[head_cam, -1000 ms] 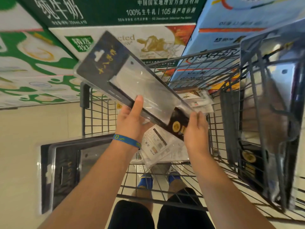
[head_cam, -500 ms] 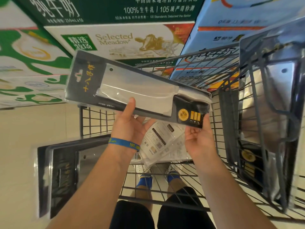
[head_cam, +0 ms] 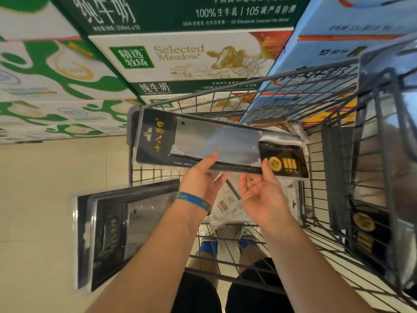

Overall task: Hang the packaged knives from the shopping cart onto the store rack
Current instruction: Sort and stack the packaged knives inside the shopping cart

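Head: packaged knife [head_cam: 221, 141], seemingly in hands [head_cam: 199, 184] [head_cam: 262, 195]

- We record the packaged knife [head_cam: 221, 143]: black card, gold characters, round gold seal, silver blade.
- We note the wristband [head_cam: 194, 199]: blue with yellow print.
- We find the shopping cart [head_cam: 338, 177] dark grey, its wire in a grid.
- We log the milk carton [head_cam: 180, 57]: white and green, gold cow drawing.
- We log the neighbouring carton [head_cam: 338, 30]: blue, orange stripe.
- We see the floor [head_cam: 56, 177]: beige.

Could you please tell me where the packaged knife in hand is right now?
The packaged knife is mid-frame in the head view, held roughly level over the shopping cart; the left hand grips its lower edge, the right hand its handle end.
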Demonstrator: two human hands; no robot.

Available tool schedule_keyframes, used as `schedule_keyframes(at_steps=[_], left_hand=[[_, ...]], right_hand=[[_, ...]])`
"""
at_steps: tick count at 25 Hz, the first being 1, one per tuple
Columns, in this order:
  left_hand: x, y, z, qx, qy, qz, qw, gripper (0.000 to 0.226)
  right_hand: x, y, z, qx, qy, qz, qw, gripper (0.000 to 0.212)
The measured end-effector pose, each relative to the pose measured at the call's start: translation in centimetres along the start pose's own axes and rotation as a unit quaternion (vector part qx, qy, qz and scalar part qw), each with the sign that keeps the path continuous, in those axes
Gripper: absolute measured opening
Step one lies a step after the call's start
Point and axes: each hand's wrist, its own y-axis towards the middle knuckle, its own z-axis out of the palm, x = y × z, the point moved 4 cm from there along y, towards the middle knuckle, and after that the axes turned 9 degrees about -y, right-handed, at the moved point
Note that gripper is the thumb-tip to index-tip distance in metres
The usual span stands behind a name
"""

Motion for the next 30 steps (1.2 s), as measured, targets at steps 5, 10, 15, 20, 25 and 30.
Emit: schedule_keyframes(at_steps=[5,10,15,20,25,30], left_hand=[[-0.8,0.6,-1.3,-0.059,-0.089,0.014,0.994,0.025],[-0.4,0.8,-1.4,-0.048,-0.062,0.022,0.997,0.024],[-0.4,0.6,-3.3,-0.152,-0.042,0.08,0.984,0.047],[-0.2,0.1,-4.3,-0.153,-0.037,0.069,0.985,0.051],[-1.6,-1.1,-3.8,-0.165,0.035,0.142,0.975,0.029],[-4.8,-6.1,-0.3,-0.124,0.151,0.219,0.956,0.022]], right_hand=[[2.1,0.7,-0.7,-0.03,-0.028,-0.039,0.998,0.05],[2.1,1.1,-1.1,-0.061,-0.039,-0.022,0.997,0.053],[-0.2,0.6,-1.7,-0.046,-0.1,0.035,0.993,0.064],[-0.3,-0.1,-1.7,-0.061,-0.113,0.023,0.991,0.054],[1.8,-2.0,-1.5,-0.131,-0.406,0.021,0.904,0.044],[3.0,-6.6,0.5,-0.158,-0.583,-0.022,0.797,0.081]])
